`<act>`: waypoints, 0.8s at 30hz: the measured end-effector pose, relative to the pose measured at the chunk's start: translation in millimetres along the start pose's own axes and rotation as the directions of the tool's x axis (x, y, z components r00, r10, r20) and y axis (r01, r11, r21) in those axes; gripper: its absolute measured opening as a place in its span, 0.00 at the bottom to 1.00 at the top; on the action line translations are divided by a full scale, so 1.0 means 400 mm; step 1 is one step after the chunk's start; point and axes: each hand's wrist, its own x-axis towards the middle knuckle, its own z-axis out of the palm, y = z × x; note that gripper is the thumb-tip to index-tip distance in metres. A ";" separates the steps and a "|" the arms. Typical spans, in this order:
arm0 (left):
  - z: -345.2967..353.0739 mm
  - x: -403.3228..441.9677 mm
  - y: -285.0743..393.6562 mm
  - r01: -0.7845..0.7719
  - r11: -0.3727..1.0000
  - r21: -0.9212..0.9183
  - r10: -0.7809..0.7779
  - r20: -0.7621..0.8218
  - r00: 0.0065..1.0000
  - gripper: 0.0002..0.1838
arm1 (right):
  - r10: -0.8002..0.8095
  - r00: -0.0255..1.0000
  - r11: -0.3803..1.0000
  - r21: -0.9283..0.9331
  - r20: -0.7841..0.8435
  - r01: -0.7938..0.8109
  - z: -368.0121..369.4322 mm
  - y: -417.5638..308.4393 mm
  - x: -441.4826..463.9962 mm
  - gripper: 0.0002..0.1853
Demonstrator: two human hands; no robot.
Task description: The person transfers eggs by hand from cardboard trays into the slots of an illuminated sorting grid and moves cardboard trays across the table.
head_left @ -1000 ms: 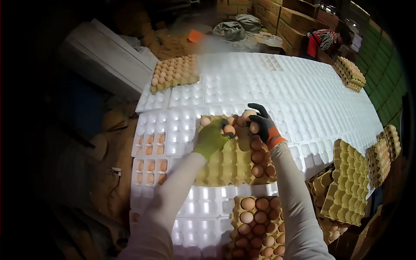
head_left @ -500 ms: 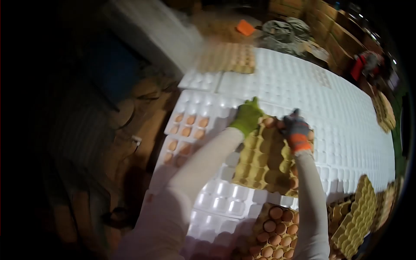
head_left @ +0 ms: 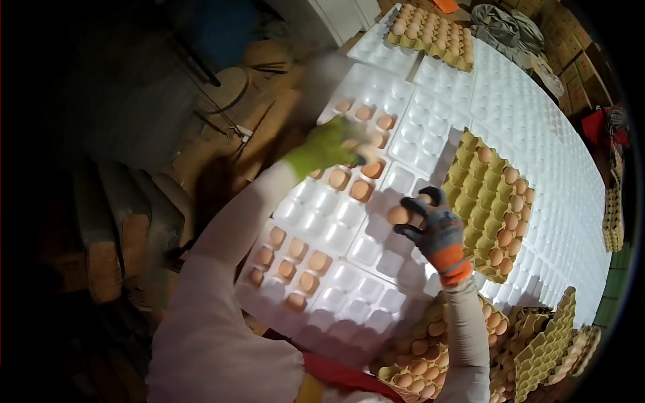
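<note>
Here, right hand (head_left: 433,225) holds eggs (head_left: 398,215) above white tray (head_left: 365,250)

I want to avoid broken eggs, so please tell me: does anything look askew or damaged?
One bare tray, at the lower right, looks askew: it stands tilted, while the part-filled tray beside the right hand lies flat. The eggs show no visible crack, but blur hides detail at the left hand.

A head-worn camera looks forward and down at nearby white trays (head_left: 322,208).
</note>
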 end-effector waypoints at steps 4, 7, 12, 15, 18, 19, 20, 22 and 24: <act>-0.027 -0.251 0.021 0.166 0.973 0.160 -0.154 -0.083 0.985 0.29 | 0.054 0.982 0.992 -0.118 0.179 -0.033 0.091 -0.103 0.065 0.28; 0.034 -0.314 0.057 0.135 0.935 0.328 -0.099 -0.125 0.987 0.26 | 0.000 0.981 0.930 -0.361 0.193 0.071 0.218 -0.147 0.065 0.14; 0.050 -0.327 0.039 0.162 0.972 0.173 -0.125 -0.210 0.970 0.23 | 0.069 0.985 0.985 -0.166 0.158 -0.043 0.217 -0.224 0.036 0.21; 0.032 -0.358 -0.010 0.185 0.926 0.329 -0.115 -0.219 0.969 0.23 | 0.123 0.952 0.980 -0.183 0.281 -0.073 0.222 -0.281 -0.010 0.27; 0.045 -0.375 -0.048 0.076 0.974 0.215 -0.031 -0.207 0.978 0.22 | 0.128 0.943 0.988 -0.125 0.307 -0.093 0.261 -0.277 -0.055 0.27; 0.039 -0.377 -0.046 0.088 0.977 0.196 -0.049 -0.195 0.980 0.22 | 0.154 0.957 0.986 -0.100 0.247 -0.133 0.258 -0.289 -0.041 0.26; 0.060 -0.382 -0.077 0.029 0.996 0.080 -0.006 -0.273 0.962 0.24 | 0.194 0.962 0.980 -0.071 0.192 -0.184 0.259 -0.307 -0.033 0.25; 0.059 -0.390 -0.066 0.028 0.964 -0.265 -0.108 -0.292 0.950 0.26 | 0.254 0.966 0.963 0.086 0.038 -0.256 0.276 -0.346 0.003 0.22; 0.086 -0.405 -0.080 0.030 0.997 -0.075 -0.054 -0.338 0.939 0.32 | 0.122 0.976 0.984 0.148 -0.183 -0.095 0.406 -0.320 0.011 0.21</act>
